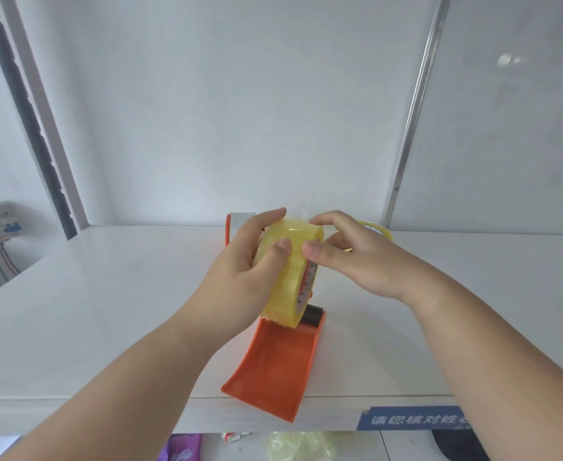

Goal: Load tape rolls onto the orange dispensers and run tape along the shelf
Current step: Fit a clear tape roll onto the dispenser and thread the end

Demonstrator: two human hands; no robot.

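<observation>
Both hands are gripping the yellowish tape roll [286,271] standing on edge over the orange dispenser [273,361] on the white shelf [90,311] — the left hand [240,261] is wrapping its fingers round the roll's left face and rim, while the right hand [350,257] is pinching at the outer winding near the top, seemingly feeling for the free end. The roll is judged light and stiff with a slick film surface, so holding it by the flat sides should serve best — whether it is seated on a hub cannot be told. A second roll [378,229] is lying behind the right hand.
</observation>
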